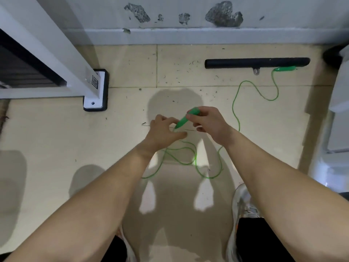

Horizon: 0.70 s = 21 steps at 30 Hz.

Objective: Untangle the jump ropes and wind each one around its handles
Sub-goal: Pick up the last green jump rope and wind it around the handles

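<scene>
A green jump rope handle is held above the floor by my right hand, whose fingers curl round its upper end. My left hand pinches the rope right where it leaves the handle's lower tip. The thin green rope hangs down in loose loops under my wrists, then runs up along the tiled floor to the second green handle, which lies beside a black bar. I see only this one rope.
A long black padded bar with a metal eyelet lies on the floor near the back wall. A white metal frame with a black-edged foot stands at the left. White furniture fills the right edge. My shoes are below.
</scene>
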Tool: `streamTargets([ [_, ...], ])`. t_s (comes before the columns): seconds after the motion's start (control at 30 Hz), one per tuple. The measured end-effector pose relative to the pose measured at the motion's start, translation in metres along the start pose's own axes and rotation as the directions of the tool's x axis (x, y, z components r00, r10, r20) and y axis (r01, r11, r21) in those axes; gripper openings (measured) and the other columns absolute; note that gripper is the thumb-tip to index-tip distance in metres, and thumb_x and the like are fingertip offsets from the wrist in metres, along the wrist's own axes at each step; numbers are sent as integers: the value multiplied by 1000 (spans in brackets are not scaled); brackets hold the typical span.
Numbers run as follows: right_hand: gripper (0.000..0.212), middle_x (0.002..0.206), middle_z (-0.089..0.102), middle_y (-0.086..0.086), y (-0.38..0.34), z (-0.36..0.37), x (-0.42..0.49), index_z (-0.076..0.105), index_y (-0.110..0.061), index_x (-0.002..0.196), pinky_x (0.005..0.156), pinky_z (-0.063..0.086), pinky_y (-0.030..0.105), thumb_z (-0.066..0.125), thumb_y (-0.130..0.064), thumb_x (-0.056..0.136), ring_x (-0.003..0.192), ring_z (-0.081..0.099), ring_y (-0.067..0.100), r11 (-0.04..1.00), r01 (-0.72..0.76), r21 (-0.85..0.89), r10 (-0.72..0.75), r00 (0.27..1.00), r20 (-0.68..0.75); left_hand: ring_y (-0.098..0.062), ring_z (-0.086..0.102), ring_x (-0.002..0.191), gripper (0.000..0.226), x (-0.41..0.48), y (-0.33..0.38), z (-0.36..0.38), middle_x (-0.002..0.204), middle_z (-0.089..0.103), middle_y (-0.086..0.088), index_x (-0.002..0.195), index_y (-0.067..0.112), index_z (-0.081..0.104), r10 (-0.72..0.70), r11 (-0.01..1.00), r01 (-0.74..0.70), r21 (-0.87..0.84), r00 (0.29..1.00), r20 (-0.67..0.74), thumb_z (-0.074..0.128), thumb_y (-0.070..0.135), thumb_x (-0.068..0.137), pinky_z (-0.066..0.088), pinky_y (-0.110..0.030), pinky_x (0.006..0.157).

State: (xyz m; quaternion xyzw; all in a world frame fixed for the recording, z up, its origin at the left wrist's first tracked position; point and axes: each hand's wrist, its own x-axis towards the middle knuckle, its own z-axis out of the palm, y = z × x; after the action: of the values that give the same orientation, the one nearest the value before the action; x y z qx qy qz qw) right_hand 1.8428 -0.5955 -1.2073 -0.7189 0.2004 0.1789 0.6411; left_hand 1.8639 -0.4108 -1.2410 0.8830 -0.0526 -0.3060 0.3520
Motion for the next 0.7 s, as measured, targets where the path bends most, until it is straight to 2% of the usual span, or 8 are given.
streamTargets([
  [0.1, 17, 79, 65, -7, -45, 1, -34, 75, -17, 98, 72, 52, 27, 73, -33, 91, 75, 60, 13, 998, 37, 56, -36, 999, -15, -25, 60, 107, 27, -35, 42, -29, 113, 63, -12, 93, 26, 74, 38, 976, -22, -218, 997, 71, 70, 52, 83, 48, -39, 95],
  [0.23, 25, 90, 65, 0, -102, 5, -79, 62, -18, 97, 70, 55, 32, 58, -42, 100, 78, 67, 17, 961, 116, 250, -74, 982, -172, -15, 67, 71, 32, -88, 84, -62, 77, 70, -9, 77, 7, 67, 110, 915, -51, -400, 986, 124, 60, 28, 100, 53, -20, 73],
  [0.33, 40, 87, 66, 6, -136, 2, -113, 51, -13, 101, 65, 59, 37, 37, -51, 105, 63, 71, 20, 839, 126, 530, 30, 961, -276, -20, 68, 68, 37, -121, 86, -77, 57, 64, -2, 64, 11, 60, 87, 963, -52, -265, 989, 123, 63, 28, 96, 52, -28, 81],
  [0.4, 46, 62, 48, 0, -150, -6, -134, 48, -15, 93, 53, 48, 30, 31, -56, 104, 40, 45, 15, 800, 159, 578, 33, 951, -307, -16, 65, 66, 38, -138, 73, -83, 58, 67, 1, 63, 14, 61, 41, 999, -42, 17, 997, 71, 60, 34, 95, 49, -29, 77],
  [0.47, 46, 57, 33, -3, -154, -17, -148, 47, -16, 92, 45, 33, 25, 35, -60, 102, 42, 27, 14, 874, 203, 441, -21, 923, -384, -15, 62, 71, 34, -152, 50, -89, 68, 72, 3, 72, 15, 64, -24, 969, 20, 248, 1000, 14, 55, 37, 96, 48, -30, 73],
  [0.53, 44, 63, 35, -2, -150, -27, -159, 49, -18, 89, 47, 34, 27, 46, -60, 98, 49, 31, 14, 960, 226, 164, -130, 882, -453, -20, 64, 83, 32, -162, 22, -97, 78, 74, 3, 78, 15, 66, -119, 955, 133, 264, 991, -66, 51, 36, 99, 49, -31, 76],
  [0.6, 39, 68, 41, -2, -141, -36, -164, 49, -18, 85, 53, 36, 28, 62, -54, 92, 55, 38, 14, 970, 217, -108, -243, 864, -441, -26, 67, 88, 37, -169, 2, -106, 80, 76, -2, 76, 14, 68, -197, 975, 211, 66, 964, -180, 51, 36, 99, 49, -32, 79],
  [0.7, 30, 65, 46, -1, -117, -45, -167, 54, -17, 81, 52, 36, 29, 67, -41, 91, 58, 44, 20, 920, 83, -384, -227, 910, -348, -26, 68, 69, 46, -179, 2, -113, 62, 69, -6, 75, 10, 59, -320, 907, 246, -341, 930, -181, 50, 47, 100, 49, -31, 70],
])
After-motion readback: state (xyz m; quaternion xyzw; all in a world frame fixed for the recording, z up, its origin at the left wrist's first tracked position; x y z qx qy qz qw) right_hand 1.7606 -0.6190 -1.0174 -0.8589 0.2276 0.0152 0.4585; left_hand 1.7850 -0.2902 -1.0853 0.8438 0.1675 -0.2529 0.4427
